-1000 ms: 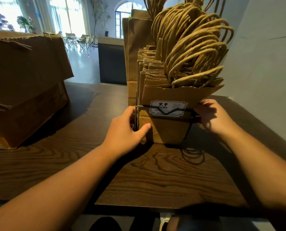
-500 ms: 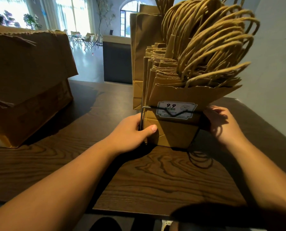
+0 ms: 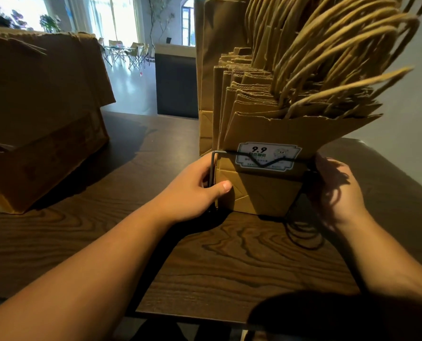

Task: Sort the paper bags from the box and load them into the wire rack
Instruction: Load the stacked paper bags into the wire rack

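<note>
A dark wire rack [image 3: 213, 168] stands on the wooden table [image 3: 229, 267], packed with several upright brown paper bags [image 3: 266, 193] whose twisted handles fan out above. The front bag carries a white "9.9" label [image 3: 266, 156] behind the rack's front wire. My left hand [image 3: 192, 190] grips the rack's left corner post, thumb pressed on the front bag. My right hand [image 3: 335, 190] cups the rack's right side, fingers partly hidden behind it. Taller bags [image 3: 217, 70] stand at the back of the row.
A large open cardboard box [image 3: 40, 119] sits on the table at the left. A pale wall [image 3: 407, 94] runs close along the right. Beyond the table are a dark counter [image 3: 175, 84] and a bright room with chairs.
The view has shifted closer and the rack sits a little further right in frame. Both hands keep the same hold on the rack's sides.
</note>
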